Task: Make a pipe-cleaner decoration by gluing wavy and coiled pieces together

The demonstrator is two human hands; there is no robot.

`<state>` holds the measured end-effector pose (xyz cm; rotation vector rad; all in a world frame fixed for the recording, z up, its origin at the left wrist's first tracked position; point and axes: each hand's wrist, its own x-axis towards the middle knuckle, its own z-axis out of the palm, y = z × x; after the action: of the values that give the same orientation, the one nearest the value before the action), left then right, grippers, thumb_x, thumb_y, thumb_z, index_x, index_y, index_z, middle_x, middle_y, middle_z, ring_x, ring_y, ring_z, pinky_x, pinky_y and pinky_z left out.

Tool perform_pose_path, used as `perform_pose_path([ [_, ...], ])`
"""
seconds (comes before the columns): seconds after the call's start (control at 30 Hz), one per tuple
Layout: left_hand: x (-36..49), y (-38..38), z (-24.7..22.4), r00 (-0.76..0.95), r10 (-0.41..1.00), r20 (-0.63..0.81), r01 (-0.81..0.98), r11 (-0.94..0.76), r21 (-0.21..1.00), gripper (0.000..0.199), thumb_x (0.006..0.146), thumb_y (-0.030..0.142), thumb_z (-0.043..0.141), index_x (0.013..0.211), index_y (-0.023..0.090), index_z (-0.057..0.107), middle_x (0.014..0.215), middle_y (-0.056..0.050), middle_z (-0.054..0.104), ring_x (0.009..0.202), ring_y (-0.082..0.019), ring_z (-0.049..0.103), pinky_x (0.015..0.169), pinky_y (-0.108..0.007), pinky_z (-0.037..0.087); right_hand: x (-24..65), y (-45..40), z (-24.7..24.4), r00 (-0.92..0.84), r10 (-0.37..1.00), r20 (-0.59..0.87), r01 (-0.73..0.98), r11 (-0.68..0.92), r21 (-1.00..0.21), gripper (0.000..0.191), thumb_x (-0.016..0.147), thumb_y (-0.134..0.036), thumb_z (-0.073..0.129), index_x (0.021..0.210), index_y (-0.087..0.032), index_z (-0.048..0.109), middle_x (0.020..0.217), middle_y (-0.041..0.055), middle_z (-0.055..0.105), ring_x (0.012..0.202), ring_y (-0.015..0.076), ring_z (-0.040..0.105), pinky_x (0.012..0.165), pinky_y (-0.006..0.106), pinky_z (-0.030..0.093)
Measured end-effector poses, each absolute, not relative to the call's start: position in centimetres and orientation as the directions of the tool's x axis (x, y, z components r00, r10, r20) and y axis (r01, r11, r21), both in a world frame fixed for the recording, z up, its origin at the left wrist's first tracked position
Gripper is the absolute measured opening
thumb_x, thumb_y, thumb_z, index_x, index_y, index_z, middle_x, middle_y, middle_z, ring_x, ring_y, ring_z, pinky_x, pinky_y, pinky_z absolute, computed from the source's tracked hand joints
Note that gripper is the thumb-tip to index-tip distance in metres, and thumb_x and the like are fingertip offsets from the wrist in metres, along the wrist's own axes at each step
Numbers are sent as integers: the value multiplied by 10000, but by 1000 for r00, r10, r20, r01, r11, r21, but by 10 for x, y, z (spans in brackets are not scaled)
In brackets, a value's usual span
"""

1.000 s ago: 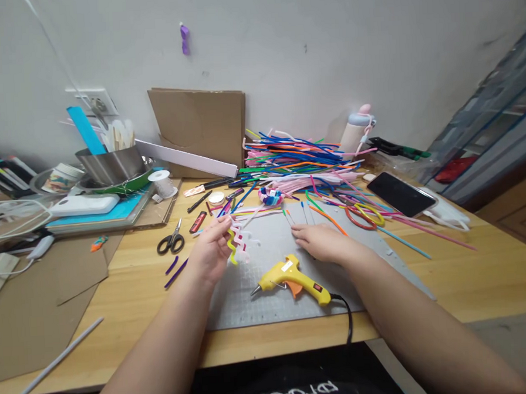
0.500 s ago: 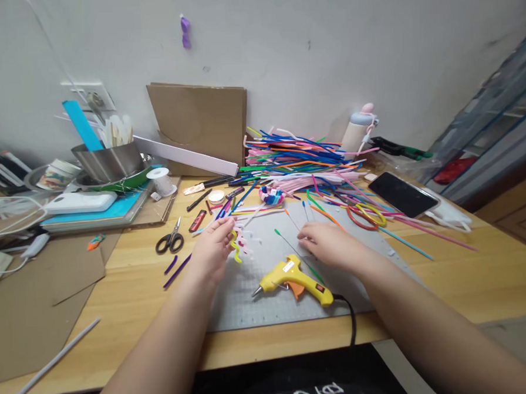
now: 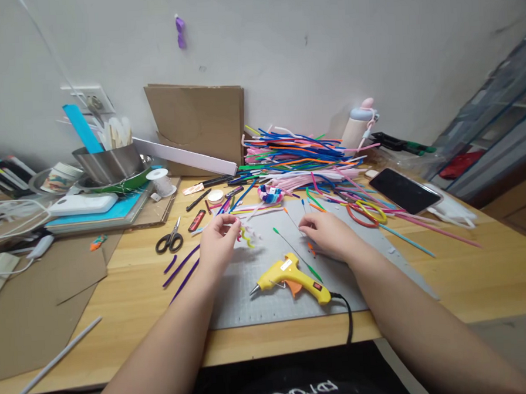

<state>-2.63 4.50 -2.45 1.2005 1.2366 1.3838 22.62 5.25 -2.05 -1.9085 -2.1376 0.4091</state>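
My left hand (image 3: 219,240) is pinched around a small bunch of curly pipe cleaners (image 3: 246,238) in yellow, pink and white, held above the grey cutting mat (image 3: 233,304). Across the mat, my right hand (image 3: 326,232) has its fingertips closed at a thin wire with orange tips (image 3: 293,220); part of the wire is hidden by the fingers. A wire with green tips (image 3: 298,254) lies between the hands. Closer to me, a yellow hot glue gun (image 3: 289,275) rests on its side, nozzle to the left. Beyond the right hand lies a blue-tipped wire (image 3: 303,204).
Behind the mat is a heap of coloured pipe cleaners (image 3: 291,151). Black scissors (image 3: 170,242) and purple pipe cleaner pieces (image 3: 181,269) lie left. A phone (image 3: 404,191) is at right. The glue gun's cord (image 3: 350,316) runs over the table's front edge.
My left hand has shifted slightly right and turned, with the curly pipe cleaners still in it. My right hand has moved slightly, and an orange tip now shows below its fingers.
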Motion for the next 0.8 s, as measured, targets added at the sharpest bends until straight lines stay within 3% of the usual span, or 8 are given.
perform_pose_path([
  [0.17,-15,50,-34,-122,978,167,111,-154,982,153,699,280,701,795,165,668,663,-4,629,571,-117,550,543,-202,393,253,66,-23,27,999,-29,955,-35,-293,195,818,-283,534,884,-206,700,915,76,724,851,224,644,675,290,431],
  [0.3,-6,53,-38,-108,971,211,192,-188,963,120,710,262,685,787,170,676,667,-2,622,569,-121,534,548,-208,391,268,77,-30,96,994,-59,961,-108,-253,286,821,-304,546,1017,-150,686,1026,142,700,907,255,647,735,321,452],
  [0.53,-1,48,-30,-118,948,295,272,-255,928,134,713,246,688,830,181,691,823,-26,629,598,-119,519,575,-218,389,258,82,-38,-34,996,-77,964,12,-264,274,838,-299,537,1021,-169,695,1121,117,672,1006,221,627,832,278,445],
  [0.67,-10,39,-13,-198,902,383,323,-309,894,223,712,226,698,934,211,679,1013,-42,573,707,-137,519,668,-235,401,261,64,-19,-71,996,-46,964,56,-260,369,853,-321,517,1164,-156,628,1258,136,598,1114,251,573,902,318,429],
  [0.8,-23,15,5,-117,859,499,520,-375,767,173,752,235,677,924,229,660,911,-41,573,854,-194,535,779,-278,396,278,24,-6,-140,988,-65,959,119,-258,355,795,-383,595,1095,-203,656,1180,102,638,1071,284,586,888,368,447],
])
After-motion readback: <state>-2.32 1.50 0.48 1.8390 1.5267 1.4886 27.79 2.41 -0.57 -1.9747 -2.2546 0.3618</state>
